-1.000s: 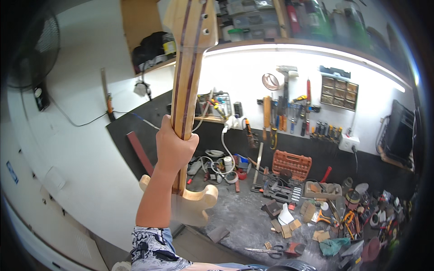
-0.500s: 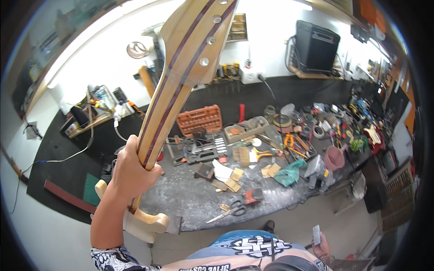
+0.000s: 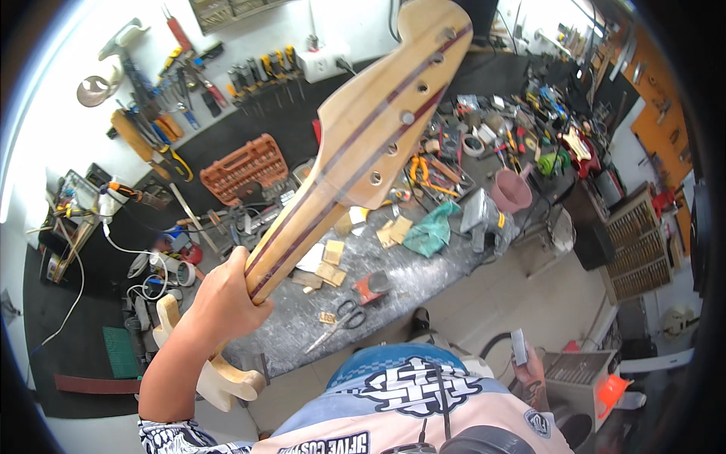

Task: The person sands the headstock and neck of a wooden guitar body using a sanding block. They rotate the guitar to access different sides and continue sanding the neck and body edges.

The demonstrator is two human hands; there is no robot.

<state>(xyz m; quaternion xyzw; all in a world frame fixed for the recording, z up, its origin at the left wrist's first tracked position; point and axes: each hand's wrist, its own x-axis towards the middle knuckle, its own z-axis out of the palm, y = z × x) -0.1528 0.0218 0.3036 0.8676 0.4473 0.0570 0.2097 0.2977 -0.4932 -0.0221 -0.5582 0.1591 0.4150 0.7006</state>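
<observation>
My left hand (image 3: 223, 303) is closed around the neck of an unfinished electric guitar (image 3: 302, 219), pale wood with two dark reddish stripes. Its headstock (image 3: 386, 113) points up and to the right, back side showing, with several round tuner holes along it. Below my wrist, part of the pale guitar body (image 3: 227, 384) shows; my forearm hides the rest. Low on the right, my right hand (image 3: 531, 371) grips a small flat light-grey block (image 3: 519, 346), apart from the guitar. What kind of block it is I cannot make out.
Behind the neck stretches a cluttered dark workbench (image 3: 302, 344), holding scissors (image 3: 340, 321), wood scraps (image 3: 327, 274), a green cloth (image 3: 431, 231), a pink pot (image 3: 512, 189) and an orange tool case (image 3: 246, 168). Hand tools (image 3: 265, 68) hang on the wall. A slatted cabinet (image 3: 639, 253) stands right.
The guitar has tilted rightward, bringing its whole headstock into view. My head view has turned, so the bench appears rotated. Both hands keep their holds.
</observation>
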